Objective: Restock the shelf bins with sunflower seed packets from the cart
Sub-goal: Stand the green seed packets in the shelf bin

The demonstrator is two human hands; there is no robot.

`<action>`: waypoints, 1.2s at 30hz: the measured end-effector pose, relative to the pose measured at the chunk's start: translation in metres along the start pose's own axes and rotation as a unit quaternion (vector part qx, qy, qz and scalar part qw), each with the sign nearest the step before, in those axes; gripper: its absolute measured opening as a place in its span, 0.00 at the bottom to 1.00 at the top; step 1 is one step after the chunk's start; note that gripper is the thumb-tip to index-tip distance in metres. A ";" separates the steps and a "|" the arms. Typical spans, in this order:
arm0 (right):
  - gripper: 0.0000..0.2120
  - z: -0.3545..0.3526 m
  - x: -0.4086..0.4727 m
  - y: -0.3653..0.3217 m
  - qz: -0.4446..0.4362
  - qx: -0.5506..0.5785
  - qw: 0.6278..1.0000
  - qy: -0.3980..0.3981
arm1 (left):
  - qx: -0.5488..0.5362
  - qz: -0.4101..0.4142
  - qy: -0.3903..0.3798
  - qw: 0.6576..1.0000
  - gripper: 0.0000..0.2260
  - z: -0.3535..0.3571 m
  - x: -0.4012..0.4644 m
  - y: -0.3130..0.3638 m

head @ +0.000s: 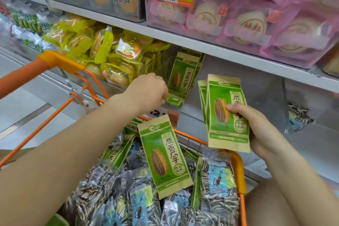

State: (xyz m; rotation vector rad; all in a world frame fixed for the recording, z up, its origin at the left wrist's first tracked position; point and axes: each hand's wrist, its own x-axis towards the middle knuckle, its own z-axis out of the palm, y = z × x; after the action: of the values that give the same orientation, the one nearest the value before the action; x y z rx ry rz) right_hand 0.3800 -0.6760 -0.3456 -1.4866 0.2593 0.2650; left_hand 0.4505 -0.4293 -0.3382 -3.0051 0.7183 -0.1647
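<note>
We're gripping a stack of green seed pkts [228, 113] upright in our right hand [256, 130], long axis vertical, tops up. Our left hand [148, 91] is reaching into the shelf bin [238, 97], fingers curled by upright pkts [181, 75]; grip unclear.

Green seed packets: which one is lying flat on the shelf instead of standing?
The small green packet at the left hand's fingertips lies flat; the others stand behind it, rest in the cart, or sit in the right hand.

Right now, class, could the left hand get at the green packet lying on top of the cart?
Probably yes. The left hand is up at the shelf bin, fingers curled, apparently empty. The green packet lies on top of the heap in the cart, just below that forearm, with nothing covering it.
</note>
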 end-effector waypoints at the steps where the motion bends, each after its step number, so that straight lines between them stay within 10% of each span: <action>1: 0.11 0.001 0.003 -0.001 -0.004 -0.006 1.000 -0.005 | -0.001 -0.003 0.015 1.000 0.09 -0.001 0.003 0.000; 7: 0.07 0.009 0.020 -0.014 0.032 -0.020 0.995 -0.090 | -0.064 -0.111 0.152 0.980 0.11 0.000 0.030 0.005; 15: 0.07 0.019 0.061 -0.019 0.030 -0.031 0.998 -0.053 | -0.339 -0.144 0.108 0.924 0.21 0.017 0.052 0.000; 36: 0.15 0.062 0.127 0.014 0.024 -0.168 0.985 0.019 | -0.267 -0.217 0.153 0.926 0.12 0.048 -0.037 0.024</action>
State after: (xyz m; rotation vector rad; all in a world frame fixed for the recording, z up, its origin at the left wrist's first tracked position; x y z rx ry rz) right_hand 0.4957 -0.6115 -0.3964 -1.8219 0.2924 0.3306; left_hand 0.4128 -0.4326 -0.3911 -3.6774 0.0874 -0.5453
